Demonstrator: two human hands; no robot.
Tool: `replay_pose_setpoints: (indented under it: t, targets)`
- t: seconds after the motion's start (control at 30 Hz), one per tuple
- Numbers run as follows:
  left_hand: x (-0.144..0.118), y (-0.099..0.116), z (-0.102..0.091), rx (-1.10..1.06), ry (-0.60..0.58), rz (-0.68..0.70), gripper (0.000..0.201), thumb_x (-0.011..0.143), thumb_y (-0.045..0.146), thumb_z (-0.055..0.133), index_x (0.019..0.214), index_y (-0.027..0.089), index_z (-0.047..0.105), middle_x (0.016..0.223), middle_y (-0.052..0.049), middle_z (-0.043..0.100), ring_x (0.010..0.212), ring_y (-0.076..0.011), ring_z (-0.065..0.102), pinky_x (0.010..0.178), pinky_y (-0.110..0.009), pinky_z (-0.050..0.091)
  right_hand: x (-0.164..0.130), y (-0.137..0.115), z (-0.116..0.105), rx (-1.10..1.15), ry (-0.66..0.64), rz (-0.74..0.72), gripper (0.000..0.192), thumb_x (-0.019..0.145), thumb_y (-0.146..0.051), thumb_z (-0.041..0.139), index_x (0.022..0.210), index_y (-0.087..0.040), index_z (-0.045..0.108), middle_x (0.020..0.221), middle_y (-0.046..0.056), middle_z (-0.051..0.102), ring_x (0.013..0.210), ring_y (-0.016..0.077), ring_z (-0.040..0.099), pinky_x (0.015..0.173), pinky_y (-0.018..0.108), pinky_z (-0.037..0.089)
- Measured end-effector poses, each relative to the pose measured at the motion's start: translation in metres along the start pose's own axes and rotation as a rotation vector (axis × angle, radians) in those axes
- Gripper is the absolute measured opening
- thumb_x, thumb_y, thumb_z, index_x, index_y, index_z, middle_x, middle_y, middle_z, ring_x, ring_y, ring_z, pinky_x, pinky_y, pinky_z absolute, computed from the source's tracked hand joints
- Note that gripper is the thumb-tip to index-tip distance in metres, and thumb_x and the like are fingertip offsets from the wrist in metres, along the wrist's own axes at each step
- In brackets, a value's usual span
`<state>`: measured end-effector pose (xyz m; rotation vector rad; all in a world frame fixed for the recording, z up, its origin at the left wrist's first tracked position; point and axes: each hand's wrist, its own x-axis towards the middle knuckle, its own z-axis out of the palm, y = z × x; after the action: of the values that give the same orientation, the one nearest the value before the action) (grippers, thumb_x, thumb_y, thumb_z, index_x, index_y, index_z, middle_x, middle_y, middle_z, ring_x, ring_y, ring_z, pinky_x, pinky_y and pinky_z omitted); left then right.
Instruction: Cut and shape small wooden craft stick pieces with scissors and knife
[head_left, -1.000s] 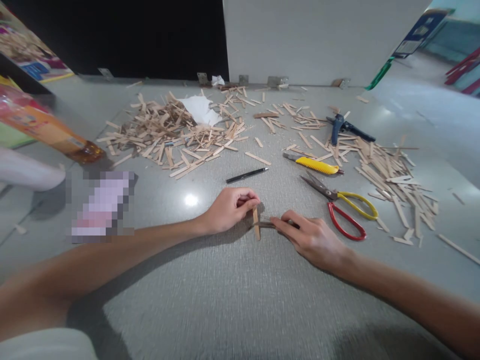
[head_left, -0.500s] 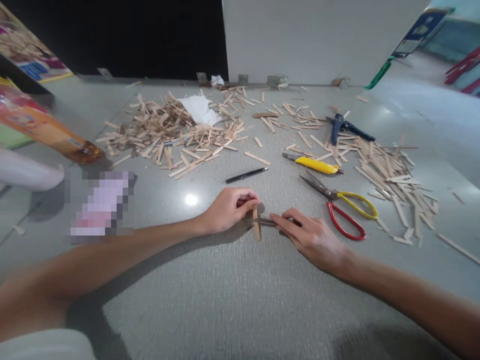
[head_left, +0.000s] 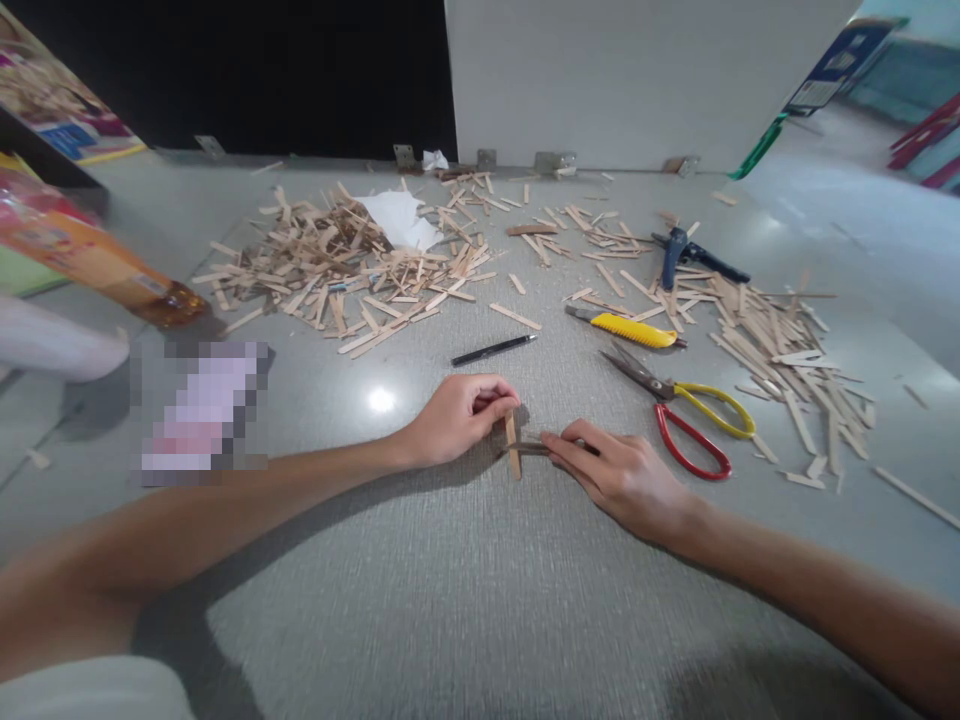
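Note:
My left hand point(head_left: 465, 418) is closed, pinching the far end of a short wooden stick point(head_left: 513, 446) between thumb and fingers. The stick points down toward me, its near end free. My right hand point(head_left: 619, 475) is closed round a narrow, dark greyish strip point(head_left: 532, 448), whose kind I cannot make out. That strip lies crosswise against the wooden stick, near its middle. A black pen point(head_left: 493, 350) rests just beyond my hands. To the right are scissors point(head_left: 667, 390) with one red and one yellow handle, and a yellow utility knife point(head_left: 634, 330).
Heaps of wooden sticks point(head_left: 322, 255) spread over the grey table point(head_left: 450, 600) at back left, with more sticks point(head_left: 787, 350) at right. White paper point(head_left: 401, 218), dark blue pliers-like tool point(head_left: 675, 255), an orange-labelled bottle point(head_left: 105, 255) and a blurred-out flat object point(head_left: 206, 410) lie around.
The strip in my right hand has shifted very slightly downward across the wooden stick. My left hand holds nearly the same place.

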<state>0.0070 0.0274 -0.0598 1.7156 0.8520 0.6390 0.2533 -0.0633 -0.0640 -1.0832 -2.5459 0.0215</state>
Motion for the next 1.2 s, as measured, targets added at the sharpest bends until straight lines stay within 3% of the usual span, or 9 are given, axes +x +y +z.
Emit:
replay_pose_setpoints:
  t: [0.17,0.3,0.4,0.5,0.6,0.73,0.97,1.2]
  targets:
    - [-0.0022,-0.0012,-0.0009,-0.019,0.051,0.018,0.019,0.100,0.031,0.063,0.088,0.018,0.068,0.068,0.001,0.065,0.050,-0.0086,0.051,0.047,-0.019,0.042,0.0000,-0.0004,-0.0001,0.002,0.010,0.001,0.035,0.117,-0.020,0.045,0.128,-0.013,0.078,0.100,0.011,0.077,0.072,0.0169,0.075,0.056,0.026,0.062]
    - [-0.0057,-0.0011,-0.0008,-0.052,0.124,0.044,0.018,0.103,0.034,0.060,0.100,0.018,0.067,0.083,-0.003,0.074,0.054,-0.0095,0.060,0.050,-0.020,0.052,-0.0006,-0.0030,0.0011,-0.028,0.147,0.058,0.033,0.116,-0.017,0.047,0.127,-0.009,0.076,0.098,0.012,0.075,0.072,0.0172,0.074,0.055,0.026,0.061]
    - [-0.0079,-0.0007,0.0004,-0.069,0.169,0.097,0.017,0.103,0.033,0.061,0.102,0.017,0.068,0.086,-0.005,0.076,0.065,-0.0127,0.070,0.059,-0.022,0.060,0.0012,-0.0048,0.0012,-0.016,0.269,0.131,0.033,0.112,-0.010,0.050,0.138,-0.011,0.070,0.102,0.013,0.074,0.083,0.0207,0.076,0.066,0.029,0.065]
    - [-0.0082,-0.0018,0.0008,-0.065,0.196,0.145,0.013,0.100,0.030,0.063,0.102,0.018,0.068,0.096,-0.007,0.079,0.081,-0.0150,0.076,0.077,-0.026,0.066,0.0032,-0.0044,0.0026,0.028,0.365,0.168,0.049,0.110,-0.004,0.046,0.156,-0.018,0.056,0.111,0.014,0.076,0.097,0.0234,0.078,0.079,0.033,0.069]
    - [-0.0066,-0.0049,-0.0003,-0.042,0.179,0.154,0.012,0.097,0.029,0.064,0.102,0.018,0.069,0.100,-0.007,0.079,0.092,-0.0174,0.077,0.085,-0.029,0.066,0.0027,-0.0031,0.0052,0.059,0.416,0.198,0.054,0.111,-0.007,0.048,0.162,-0.023,0.048,0.114,0.013,0.079,0.096,0.0241,0.080,0.083,0.036,0.070]
    - [-0.0046,-0.0083,-0.0019,0.004,0.170,0.136,0.013,0.095,0.026,0.063,0.103,0.019,0.069,0.103,-0.007,0.080,0.096,-0.0186,0.077,0.085,-0.030,0.064,-0.0005,-0.0031,0.0059,0.034,0.397,0.252,0.045,0.112,-0.013,0.053,0.156,-0.024,0.056,0.113,0.010,0.086,0.091,0.0243,0.085,0.080,0.034,0.072]
    - [-0.0042,-0.0054,-0.0018,0.105,0.147,0.092,0.018,0.096,0.028,0.061,0.107,0.017,0.071,0.076,0.000,0.071,0.067,-0.0136,0.066,0.062,-0.023,0.051,-0.0003,-0.0029,-0.0007,0.079,0.337,0.194,0.035,0.111,-0.013,0.051,0.140,-0.023,0.068,0.109,0.009,0.086,0.090,0.0223,0.085,0.074,0.029,0.070]
    - [-0.0039,-0.0062,-0.0022,0.186,0.154,0.125,0.017,0.096,0.027,0.061,0.105,0.018,0.072,0.086,-0.003,0.071,0.071,-0.0144,0.063,0.065,-0.024,0.051,0.0031,-0.0014,-0.0004,0.151,0.292,0.224,0.039,0.109,-0.006,0.047,0.140,-0.021,0.066,0.116,0.012,0.082,0.098,0.0229,0.083,0.081,0.033,0.071]
